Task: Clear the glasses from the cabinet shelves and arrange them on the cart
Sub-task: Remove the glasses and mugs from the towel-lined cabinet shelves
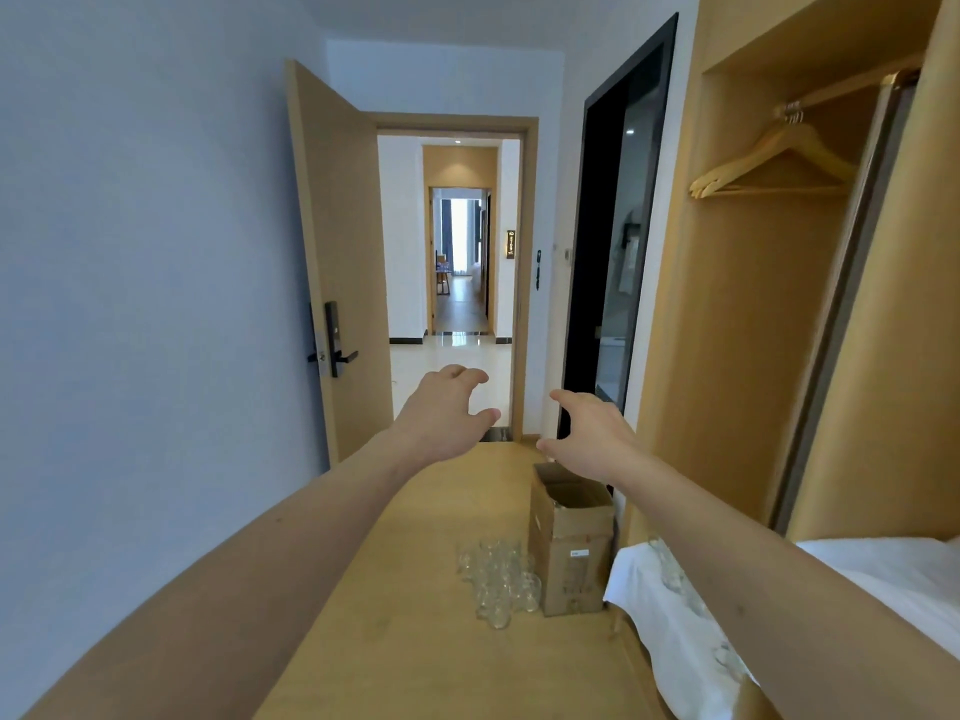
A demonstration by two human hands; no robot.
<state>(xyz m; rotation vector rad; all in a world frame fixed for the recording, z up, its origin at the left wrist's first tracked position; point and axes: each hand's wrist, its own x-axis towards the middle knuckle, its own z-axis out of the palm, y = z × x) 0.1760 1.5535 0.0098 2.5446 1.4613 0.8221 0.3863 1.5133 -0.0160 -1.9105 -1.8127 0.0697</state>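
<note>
- The cabinet (769, 304) fills the right side, an open wooden wardrobe with a hanging rail; wooden hangers (779, 163) hang from the rail in its upper bay.
- The door (343, 262) stands open at the far left of the floor, with a dark handle and lock plate on its edge; beyond the doorway a corridor runs away into another room.
- The floor (415, 615) is pale wood and carries the box and most of the glasses.
- A white cloth (670, 631) lies over a surface at the lower right; a few clear glasses show on it near its left edge, too blurred to count.
- Both bare arms reach straight forward from the bottom corners, raised above the floor, the hands level and near each other.
- A cardboard box (571, 543) stands upright with its flaps open, near the right edge of the floor, beside the cabinet's foot.
- The glasses (496, 579) stand in a tight cluster on the floor, just left of the box, touching or nearly touching it.
- The left hand (447, 407) has fingers spread and bent like a claw, thumb apart, holding nothing.
- The right hand (587, 433) mirrors it, fingers spread and bent, holding nothing.
</note>
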